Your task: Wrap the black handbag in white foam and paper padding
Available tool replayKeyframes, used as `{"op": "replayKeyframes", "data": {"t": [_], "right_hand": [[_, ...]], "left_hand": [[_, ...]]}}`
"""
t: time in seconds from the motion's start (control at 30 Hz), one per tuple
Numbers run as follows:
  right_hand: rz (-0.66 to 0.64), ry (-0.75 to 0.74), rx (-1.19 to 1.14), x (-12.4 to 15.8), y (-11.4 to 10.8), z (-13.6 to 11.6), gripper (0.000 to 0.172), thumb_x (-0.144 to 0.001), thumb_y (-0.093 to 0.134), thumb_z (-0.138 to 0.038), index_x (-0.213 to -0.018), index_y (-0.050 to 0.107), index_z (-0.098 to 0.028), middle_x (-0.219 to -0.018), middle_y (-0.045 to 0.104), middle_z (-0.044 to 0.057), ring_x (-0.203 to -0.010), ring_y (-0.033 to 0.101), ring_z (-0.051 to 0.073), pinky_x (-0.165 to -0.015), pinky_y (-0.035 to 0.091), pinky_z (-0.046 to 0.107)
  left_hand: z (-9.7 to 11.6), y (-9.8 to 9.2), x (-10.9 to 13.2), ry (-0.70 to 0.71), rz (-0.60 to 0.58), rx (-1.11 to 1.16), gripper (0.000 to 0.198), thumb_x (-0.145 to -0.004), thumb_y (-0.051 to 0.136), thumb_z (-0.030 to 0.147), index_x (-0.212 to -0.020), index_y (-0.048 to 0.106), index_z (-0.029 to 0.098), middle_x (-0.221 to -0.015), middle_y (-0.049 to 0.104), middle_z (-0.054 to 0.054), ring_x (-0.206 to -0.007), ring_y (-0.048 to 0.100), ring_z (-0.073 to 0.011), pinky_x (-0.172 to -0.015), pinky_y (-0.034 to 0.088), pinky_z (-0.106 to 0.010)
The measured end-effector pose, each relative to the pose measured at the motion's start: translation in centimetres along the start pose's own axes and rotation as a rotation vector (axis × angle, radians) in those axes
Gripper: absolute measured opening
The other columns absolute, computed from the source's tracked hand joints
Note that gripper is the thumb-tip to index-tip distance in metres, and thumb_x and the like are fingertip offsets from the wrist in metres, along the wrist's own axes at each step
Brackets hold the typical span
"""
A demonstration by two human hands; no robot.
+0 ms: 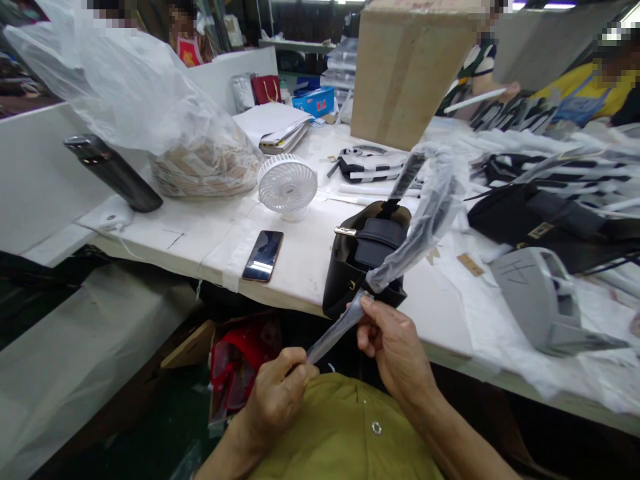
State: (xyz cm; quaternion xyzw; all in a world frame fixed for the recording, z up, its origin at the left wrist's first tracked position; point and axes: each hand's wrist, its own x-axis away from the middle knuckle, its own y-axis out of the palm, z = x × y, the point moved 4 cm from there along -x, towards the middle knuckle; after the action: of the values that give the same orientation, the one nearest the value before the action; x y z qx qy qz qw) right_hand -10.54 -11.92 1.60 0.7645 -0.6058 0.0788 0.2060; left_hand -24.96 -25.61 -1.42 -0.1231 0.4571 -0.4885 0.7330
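Note:
A black handbag (345, 267) stands at the table's front edge, its top open. Clear plastic wrap (430, 220) covers much of its raised strap. From the strap's near end a strip of clear plastic film (336, 331) stretches down and left toward me. My left hand (277, 393) is closed in a fist around the strip's lower end. At the upper end, beside the bag, my right hand (393, 333) pinches the film between thumb and fingers.
A phone (263, 256), a small white fan (288, 185) and a dark flask (115, 173) are on the left. A tape dispenser (540, 300) and more black bags (555, 220) lie right. A tall cardboard box (405, 73) stands behind. Other people work across the table.

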Motion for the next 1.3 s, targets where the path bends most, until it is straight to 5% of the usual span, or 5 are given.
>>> {"op": "replayKeyframes", "data": {"t": [0.23,0.37,0.6,1.1,1.3], "right_hand": [[-0.043,-0.123,0.249,0.0,-1.1,0.2,0.046,-0.086,0.061,-0.055,-0.06,0.063,-0.017,-0.045,0.049,-0.004,-0.042,0.036,0.009,-0.043,0.024,0.024],[-0.09,-0.185,0.314,0.1,-1.3,-0.4,0.053,-0.09,0.058,-0.052,-0.05,0.052,-0.018,-0.05,0.048,-0.003,-0.05,0.039,0.009,-0.051,0.03,0.024],[-0.13,-0.158,0.274,0.5,-1.0,-0.5,0.052,-0.09,0.057,-0.053,-0.051,0.046,-0.02,-0.046,0.043,-0.004,-0.047,0.039,0.011,-0.051,0.032,0.025],[-0.134,0.065,-0.205,-0.2,-0.4,-0.1,0.042,-0.076,0.068,-0.05,-0.054,0.052,-0.018,-0.041,0.041,-0.008,-0.035,0.022,0.004,-0.038,0.012,0.023],[0.172,-0.282,0.299,0.1,-11.3,-6.5,0.036,-0.084,0.06,-0.049,-0.082,0.074,-0.016,-0.054,0.053,-0.003,-0.045,0.039,0.008,-0.046,0.029,0.023]], "left_hand": [[-1.5,-0.8,2.9,0.243,-0.207,-0.006,0.023,-0.089,0.049,0.007,-0.107,0.06,0.019,-0.073,0.066,-0.004,-0.061,0.06,-0.0134,-0.056,0.05,-0.023],[-2.0,-2.3,-1.3,-0.22,-0.003,0.142,0.015,-0.096,0.047,0.025,-0.092,0.061,0.021,-0.081,0.066,-0.005,-0.078,0.064,-0.0177,-0.071,0.053,-0.029],[1.9,6.0,-7.6,-0.976,-0.437,1.242,0.045,-0.091,0.048,0.062,-0.086,0.057,0.018,-0.064,0.058,0.0,-0.047,0.051,-0.01,-0.044,0.043,-0.02],[1.5,6.7,-6.9,-1.075,-0.136,0.902,0.06,-0.063,0.072,0.072,-0.078,0.06,0.015,-0.043,0.03,0.011,-0.036,0.023,-0.0027,-0.035,0.018,-0.014],[0.5,7.5,-6.0,-1.204,-0.005,0.969,0.056,-0.054,0.083,0.06,-0.078,0.064,0.015,-0.044,0.03,0.011,-0.036,0.026,-0.0016,-0.035,0.02,-0.011]]}}
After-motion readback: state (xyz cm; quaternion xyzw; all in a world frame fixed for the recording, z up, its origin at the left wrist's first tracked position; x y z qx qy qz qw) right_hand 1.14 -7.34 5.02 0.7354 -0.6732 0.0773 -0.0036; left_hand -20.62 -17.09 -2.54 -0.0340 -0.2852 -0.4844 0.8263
